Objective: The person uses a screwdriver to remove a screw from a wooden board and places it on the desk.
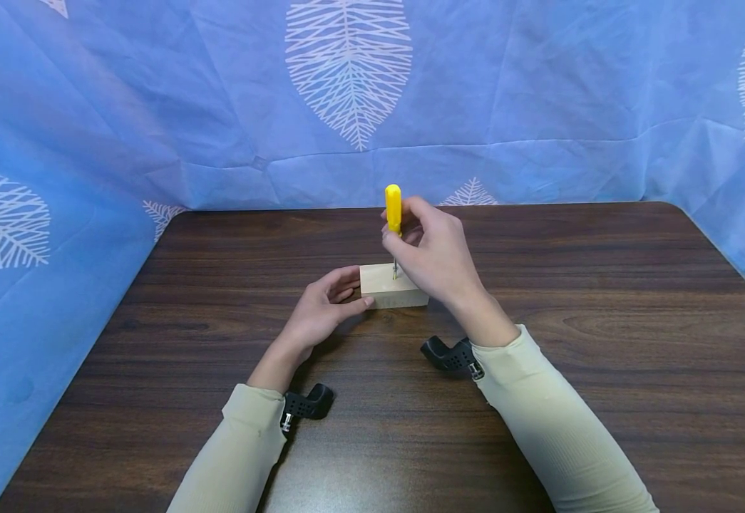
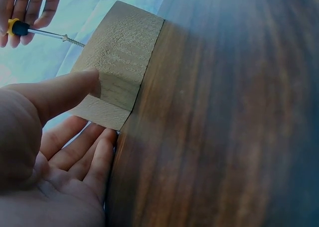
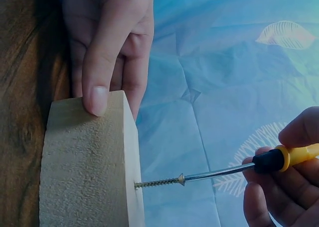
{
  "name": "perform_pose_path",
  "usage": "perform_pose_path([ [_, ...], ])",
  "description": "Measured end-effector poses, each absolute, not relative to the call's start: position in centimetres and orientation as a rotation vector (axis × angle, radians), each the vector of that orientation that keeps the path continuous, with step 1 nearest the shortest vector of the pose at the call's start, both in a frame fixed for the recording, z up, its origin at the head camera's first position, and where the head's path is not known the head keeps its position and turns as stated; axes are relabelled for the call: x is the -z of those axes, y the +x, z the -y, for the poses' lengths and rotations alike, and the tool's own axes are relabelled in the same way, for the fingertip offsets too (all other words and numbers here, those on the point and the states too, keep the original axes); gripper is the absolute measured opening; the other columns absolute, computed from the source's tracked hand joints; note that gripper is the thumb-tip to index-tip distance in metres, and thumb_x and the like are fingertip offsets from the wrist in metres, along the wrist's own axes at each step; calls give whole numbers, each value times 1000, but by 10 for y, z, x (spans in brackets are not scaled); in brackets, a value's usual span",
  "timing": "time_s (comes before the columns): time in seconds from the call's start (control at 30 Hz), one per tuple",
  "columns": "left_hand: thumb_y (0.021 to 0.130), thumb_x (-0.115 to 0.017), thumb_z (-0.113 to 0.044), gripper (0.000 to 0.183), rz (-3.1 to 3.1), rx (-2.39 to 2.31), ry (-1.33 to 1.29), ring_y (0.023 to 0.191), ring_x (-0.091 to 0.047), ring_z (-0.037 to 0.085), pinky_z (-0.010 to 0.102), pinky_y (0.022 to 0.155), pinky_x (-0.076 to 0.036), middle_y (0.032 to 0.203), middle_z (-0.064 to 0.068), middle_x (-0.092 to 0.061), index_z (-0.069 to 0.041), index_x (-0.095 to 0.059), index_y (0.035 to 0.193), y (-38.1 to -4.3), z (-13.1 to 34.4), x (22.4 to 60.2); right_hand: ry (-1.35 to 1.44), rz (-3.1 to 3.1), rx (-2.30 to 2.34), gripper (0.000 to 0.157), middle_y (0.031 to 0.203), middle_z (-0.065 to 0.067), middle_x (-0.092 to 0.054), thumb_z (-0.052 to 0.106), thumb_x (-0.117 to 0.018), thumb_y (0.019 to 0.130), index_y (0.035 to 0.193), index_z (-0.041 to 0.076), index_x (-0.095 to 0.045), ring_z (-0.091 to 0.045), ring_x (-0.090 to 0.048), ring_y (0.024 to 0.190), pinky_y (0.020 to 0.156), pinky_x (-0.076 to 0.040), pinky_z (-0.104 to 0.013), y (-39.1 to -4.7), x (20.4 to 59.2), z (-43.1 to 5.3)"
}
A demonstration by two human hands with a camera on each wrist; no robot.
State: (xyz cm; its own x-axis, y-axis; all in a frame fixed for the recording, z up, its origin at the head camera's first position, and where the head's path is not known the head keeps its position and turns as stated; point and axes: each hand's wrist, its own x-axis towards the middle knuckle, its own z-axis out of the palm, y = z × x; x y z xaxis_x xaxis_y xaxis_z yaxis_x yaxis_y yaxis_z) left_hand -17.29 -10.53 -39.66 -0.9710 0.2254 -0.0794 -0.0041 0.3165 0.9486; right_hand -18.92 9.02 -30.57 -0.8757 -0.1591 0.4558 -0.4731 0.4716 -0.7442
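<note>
A pale wooden block lies on the table. My left hand holds its left end, the thumb on the near face and the fingers around the far side. A screw stands upright in the block's top, its tip at the wood and most of its thread exposed. My right hand holds a screwdriver by its yellow handle, between thumb and fingers. In the right wrist view, the screwdriver's metal shaft meets the screw's head in one line.
The dark wood-grain table extends around the block. Blue cloth with white leaf prints hangs behind and beside it. Black wrist-worn devices jut out from both cream sleeves.
</note>
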Motion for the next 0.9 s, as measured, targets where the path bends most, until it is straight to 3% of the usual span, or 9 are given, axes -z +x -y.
perform_pose_path([
  [0.13, 86, -74, -34, 57, -2391, -1709, 202, 128, -50, 13, 35, 112, -41, 135, -6, -54, -29, -50, 138, -172, 105, 396, 545, 2412, -1351, 11, 90, 7, -65, 17, -66, 88, 99, 19, -63, -6, -61, 77, 70, -55, -24, -189, 307, -91],
  [0.37, 87, -74, -33, 56, -2391, -1710, 199, 128, -51, 13, 35, 111, -42, 135, -7, -54, -29, -50, 138, -172, 104, 394, 553, 2411, -1372, 23, 91, 5, -67, 19, -72, 85, 104, 15, -62, -6, -64, 78, 72, -57, -22, -189, 306, -92],
  [0.63, 86, -75, -33, 57, -2399, -1705, 181, 126, -51, 12, 34, 111, -42, 134, -8, -55, -29, -51, 137, -172, 104, 393, 556, 2438, -1370, 17, 95, 5, -71, 22, -72, 86, 102, 16, -70, -5, -66, 78, 71, -58, -22, -188, 305, -92],
  [0.9, 85, -76, -33, 58, -2385, -1716, 174, 127, -51, 13, 35, 111, -42, 135, -6, -54, -28, -51, 137, -173, 105, 394, 564, 2454, -1361, 9, 89, 6, -67, 22, -66, 90, 98, 18, -66, -9, -61, 76, 66, -54, -28, -187, 305, -92],
])
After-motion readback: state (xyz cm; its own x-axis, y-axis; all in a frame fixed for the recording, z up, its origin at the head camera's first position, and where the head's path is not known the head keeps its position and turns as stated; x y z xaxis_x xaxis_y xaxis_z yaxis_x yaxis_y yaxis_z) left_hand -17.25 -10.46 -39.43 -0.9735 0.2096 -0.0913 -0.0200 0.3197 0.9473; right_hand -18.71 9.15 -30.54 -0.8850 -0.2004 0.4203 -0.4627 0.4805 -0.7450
